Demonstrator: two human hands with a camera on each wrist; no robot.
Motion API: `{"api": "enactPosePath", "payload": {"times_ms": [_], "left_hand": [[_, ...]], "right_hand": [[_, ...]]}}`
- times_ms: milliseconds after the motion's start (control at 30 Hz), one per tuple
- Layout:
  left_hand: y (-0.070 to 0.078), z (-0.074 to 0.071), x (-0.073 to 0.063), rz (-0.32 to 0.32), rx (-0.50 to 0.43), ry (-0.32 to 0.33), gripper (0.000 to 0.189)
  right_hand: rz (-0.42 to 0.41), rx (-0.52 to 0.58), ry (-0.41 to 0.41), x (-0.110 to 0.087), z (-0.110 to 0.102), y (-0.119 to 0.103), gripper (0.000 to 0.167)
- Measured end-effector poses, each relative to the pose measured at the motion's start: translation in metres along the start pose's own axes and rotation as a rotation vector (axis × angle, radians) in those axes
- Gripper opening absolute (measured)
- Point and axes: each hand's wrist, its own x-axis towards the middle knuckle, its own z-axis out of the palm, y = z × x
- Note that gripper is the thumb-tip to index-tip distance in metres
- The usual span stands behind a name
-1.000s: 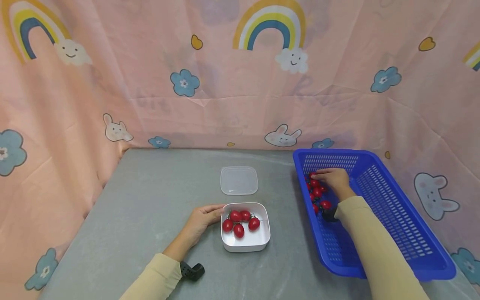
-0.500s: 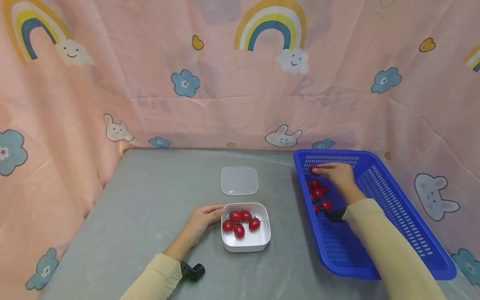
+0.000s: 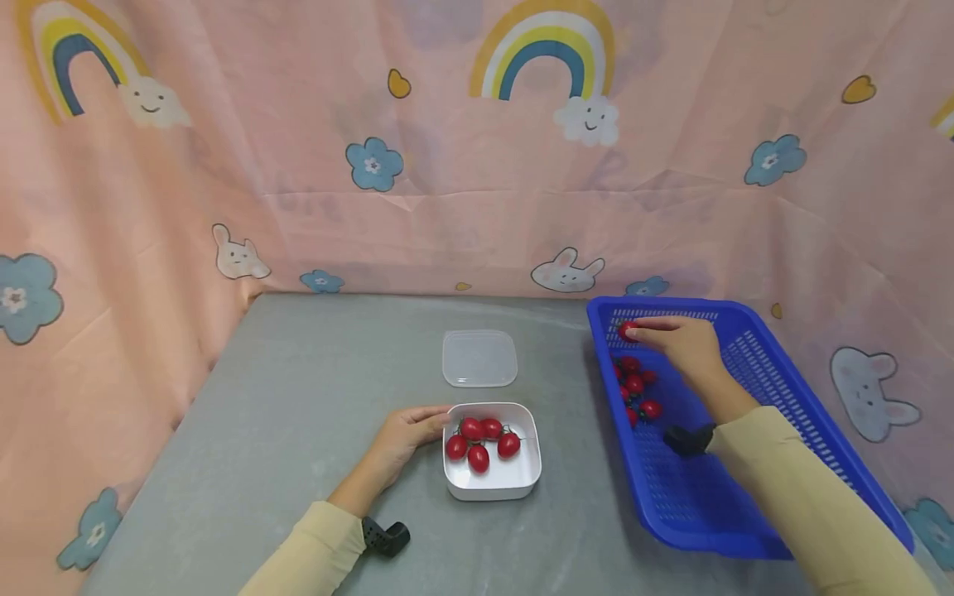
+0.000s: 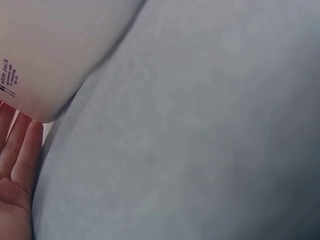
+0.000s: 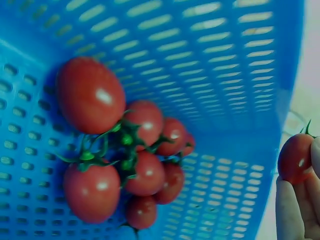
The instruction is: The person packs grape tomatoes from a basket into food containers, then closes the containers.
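A white box [image 3: 493, 488] stands on the table with several red cherry tomatoes [image 3: 479, 459] inside. My left hand [image 3: 402, 434] rests against its left side, and straight fingers [image 4: 27, 155] touch the wall in the left wrist view. At the right, my right hand [image 3: 687, 346] pinches one cherry tomato [image 3: 627, 330] between thumb and fingers over the back left of a blue basket [image 3: 633, 505]. The held tomato [image 5: 296, 157] shows a green stem in the right wrist view. Below it, several tomatoes [image 5: 91, 95] with green stems lie together in the basket.
A translucent lid [image 3: 479, 358] lies flat on the grey table [image 3: 335, 356] behind the box. The basket's raised slotted walls stand along the right. A pink printed curtain [image 3: 447, 223] hangs behind the table and at both sides.
My right hand has lifted a cherry tomato away from the group in the basket, up and slightly back. The left hand and the white box stay in place.
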Motion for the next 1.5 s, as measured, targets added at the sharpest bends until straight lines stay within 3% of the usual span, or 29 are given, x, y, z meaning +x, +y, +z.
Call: {"api": "enactPosePath", "payload": {"times_ms": [233, 633, 933, 1167, 1500], "left_hand": [[0.002, 0.001, 0.0, 0.009, -0.004, -0.012, 0.04], [0.002, 0.001, -0.001, 0.001, 0.005, -0.005, 0.039], [0.001, 0.001, 0.0, 0.0, -0.012, 0.001, 0.039], [0.001, 0.002, 0.0, -0.002, -0.001, 0.009, 0.039], [-0.002, 0.001, 0.001, 0.007, 0.008, 0.006, 0.04]], "right_hand": [[-0.013, 0.008, -0.032, -0.016, -0.004, -0.017, 0.076], [-0.049, 0.052, -0.058, -0.033, 0.0, -0.029, 0.069], [-0.036, 0.059, -0.061, -0.046, 0.011, -0.043, 0.066], [-0.091, 0.025, -0.077, -0.053, 0.024, -0.053, 0.061], [-0.064, 0.059, -0.119, -0.062, 0.041, -0.062, 0.057]]}}
